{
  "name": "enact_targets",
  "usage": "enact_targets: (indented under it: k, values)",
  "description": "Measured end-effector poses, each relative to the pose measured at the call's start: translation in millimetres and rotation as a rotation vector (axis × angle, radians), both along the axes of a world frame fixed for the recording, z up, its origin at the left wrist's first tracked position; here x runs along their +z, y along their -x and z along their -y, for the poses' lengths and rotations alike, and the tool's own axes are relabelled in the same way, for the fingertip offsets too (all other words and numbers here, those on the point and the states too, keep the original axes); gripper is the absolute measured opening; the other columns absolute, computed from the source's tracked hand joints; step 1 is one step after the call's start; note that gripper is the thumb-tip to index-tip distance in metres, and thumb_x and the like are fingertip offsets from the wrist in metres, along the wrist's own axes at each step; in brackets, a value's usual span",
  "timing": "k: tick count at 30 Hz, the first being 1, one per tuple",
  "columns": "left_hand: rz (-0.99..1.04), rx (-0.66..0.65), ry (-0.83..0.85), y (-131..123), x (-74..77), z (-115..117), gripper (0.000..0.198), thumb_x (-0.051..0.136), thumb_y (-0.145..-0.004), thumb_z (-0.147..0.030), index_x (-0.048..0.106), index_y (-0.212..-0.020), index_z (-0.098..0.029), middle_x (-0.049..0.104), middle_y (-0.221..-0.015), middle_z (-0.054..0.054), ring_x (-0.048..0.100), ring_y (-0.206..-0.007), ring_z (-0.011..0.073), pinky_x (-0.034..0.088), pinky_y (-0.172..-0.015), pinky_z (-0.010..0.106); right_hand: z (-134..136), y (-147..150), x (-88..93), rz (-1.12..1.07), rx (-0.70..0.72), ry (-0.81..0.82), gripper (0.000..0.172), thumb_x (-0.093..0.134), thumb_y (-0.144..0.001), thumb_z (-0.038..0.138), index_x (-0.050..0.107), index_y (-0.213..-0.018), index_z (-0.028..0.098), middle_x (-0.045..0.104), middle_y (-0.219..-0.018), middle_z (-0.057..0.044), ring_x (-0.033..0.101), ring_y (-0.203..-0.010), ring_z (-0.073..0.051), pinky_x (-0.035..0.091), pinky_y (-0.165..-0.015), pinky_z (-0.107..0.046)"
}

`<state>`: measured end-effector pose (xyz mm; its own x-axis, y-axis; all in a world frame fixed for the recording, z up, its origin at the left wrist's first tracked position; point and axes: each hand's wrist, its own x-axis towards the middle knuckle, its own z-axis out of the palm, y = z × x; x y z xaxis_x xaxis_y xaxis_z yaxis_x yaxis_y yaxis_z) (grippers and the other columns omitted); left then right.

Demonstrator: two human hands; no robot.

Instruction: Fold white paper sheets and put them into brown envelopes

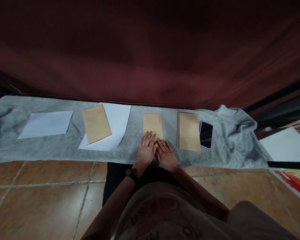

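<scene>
A brown paper envelope (152,122) with small red print lies flat in front of me on grey cloth. My left hand (146,150) rests with stretched fingers on its near part, a dark watch (130,174) on the wrist. Beside it, my right hand (166,155) lies flat at the envelope's near right corner, fingers extended. The two hands touch or nearly touch at the thumbs. Their palms hide the envelope's near edge.
Right of my hands sits a stack of brown envelopes (189,131), with a phone (206,134) close beside it. To the left, another brown envelope (97,124) overlaps a large white sheet (117,123). White paper (48,124) lies farther left. A dark red curtain (140,83) hangs behind the grey cloth (52,151).
</scene>
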<state>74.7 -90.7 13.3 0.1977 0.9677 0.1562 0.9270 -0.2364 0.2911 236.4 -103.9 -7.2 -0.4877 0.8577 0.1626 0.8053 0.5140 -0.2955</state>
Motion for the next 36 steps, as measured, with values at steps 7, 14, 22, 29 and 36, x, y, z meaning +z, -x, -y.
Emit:
enact_targets:
  k: [7,14,22,29,36]
  values:
    - [-0.051,-0.159,0.101,-14,-14.2,-45,0.056,0.028,-0.108,-0.041,0.039,-0.159,-0.020,0.032,-0.169,0.007,0.021,-0.158,0.0267,0.019,-0.129,0.051,-2,-3,-12.7,-0.130,-0.007,-0.062,0.040,0.053,-0.096,0.018,0.067,-0.133,0.012,0.068,-0.137,-0.016,0.059,-0.134,-0.028,0.037,-0.123,-0.050]
    - [-0.067,-0.172,0.102,-19,-20.0,-102,0.060,0.026,-0.107,-0.042,0.032,-0.162,-0.018,0.027,-0.170,0.006,0.017,-0.159,0.0244,0.011,-0.131,0.049,-1,-10,-10.7,-0.273,0.077,-0.050,0.039,0.048,-0.098,0.012,0.066,-0.132,0.020,0.068,-0.138,-0.011,0.062,-0.129,-0.023,0.045,-0.116,-0.046]
    - [-0.044,-0.098,0.125,-25,-19.4,-144,0.063,0.026,-0.107,-0.044,0.029,-0.163,-0.017,0.025,-0.171,0.008,0.014,-0.160,0.0265,0.009,-0.130,0.051,0,-10,-5.9,-0.326,0.089,0.012,0.045,0.052,-0.095,0.008,0.062,-0.136,0.022,0.068,-0.137,-0.009,0.061,-0.129,-0.022,0.043,-0.116,-0.044]
    - [-0.051,-0.076,0.120,-22,-22.1,-131,0.062,0.031,-0.106,-0.048,0.030,-0.163,-0.023,0.025,-0.171,0.005,0.010,-0.160,0.0335,0.003,-0.127,0.064,0,-10,0.1,-0.281,0.084,0.052,0.040,0.051,-0.099,0.014,0.064,-0.135,0.024,0.067,-0.139,-0.007,0.060,-0.129,-0.020,0.044,-0.115,-0.040]
    - [-0.048,0.026,0.108,-20,-21.7,-114,0.067,0.036,-0.104,-0.054,0.032,-0.162,-0.022,0.018,-0.172,0.013,0.012,-0.159,0.0367,0.008,-0.126,0.066,0,-9,2.2,-0.221,0.065,0.022,0.037,0.051,-0.102,0.019,0.066,-0.135,0.026,0.069,-0.136,-0.007,0.062,-0.125,-0.021,0.046,-0.111,-0.039]
